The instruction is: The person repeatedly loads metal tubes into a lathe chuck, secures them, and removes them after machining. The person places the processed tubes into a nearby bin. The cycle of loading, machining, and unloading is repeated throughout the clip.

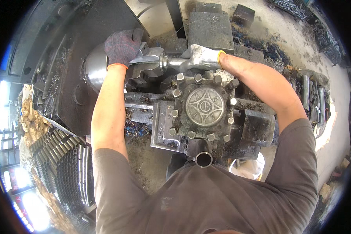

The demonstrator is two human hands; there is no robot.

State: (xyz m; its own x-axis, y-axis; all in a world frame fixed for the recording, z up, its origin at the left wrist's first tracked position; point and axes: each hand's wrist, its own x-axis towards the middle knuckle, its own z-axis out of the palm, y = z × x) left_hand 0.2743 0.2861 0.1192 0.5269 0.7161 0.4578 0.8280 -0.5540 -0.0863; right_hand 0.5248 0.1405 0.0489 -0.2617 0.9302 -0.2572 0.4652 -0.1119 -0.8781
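Observation:
My left hand (123, 47), in a dark grey glove with an orange cuff, curls over the top of a steel lathe chuck (95, 69); its fingertips are mostly hidden. Stepped jaws (146, 58) stick out of the chuck to the right of that hand. A shiny round metal tube (175, 62) lies level in line with the jaws, its left end at a collar between them. My right hand (204, 58), in a white glove with a yellow cuff, wraps round the tube's right part. Nearer to me sits a square tool post (205, 106) ringed with several bolts.
A short pipe handle (203, 159) points toward me from the tool post. At the left, many cut tubes (62, 163) are stacked. A white bucket (247, 167) stands below at the right. Metal chips (138, 128) lie around the machine bed, and a dark block (243, 15) lies farther back.

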